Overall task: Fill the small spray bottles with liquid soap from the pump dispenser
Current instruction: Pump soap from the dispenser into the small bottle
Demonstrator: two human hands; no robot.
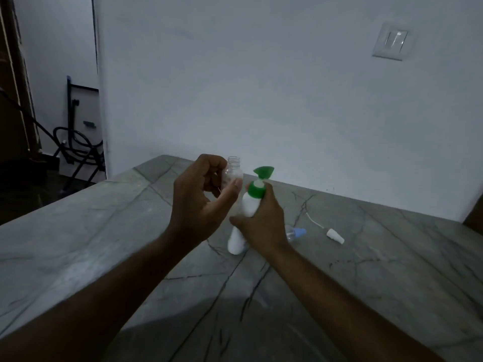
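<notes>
My left hand [201, 194] grips a small clear spray bottle [233, 170] with its cap off, the open threaded neck pointing up. Just to its right my right hand [264, 220] holds the white pump dispenser [248, 205] round its middle. The dispenser has a green collar and a green pump head [264, 171] and leans toward the small bottle. Its base [235, 244] is at the marble counter; contact is unclear. Behind my right hand lies a second small clear bottle with a blue cap [296, 233], mostly hidden.
A white spray cap with a thin dip tube [334, 235] lies on the grey veined counter [104, 244] to the right. A white wall with a light switch [392, 44] backs the counter. Dark cables and a frame [75, 145] stand on the floor at the left.
</notes>
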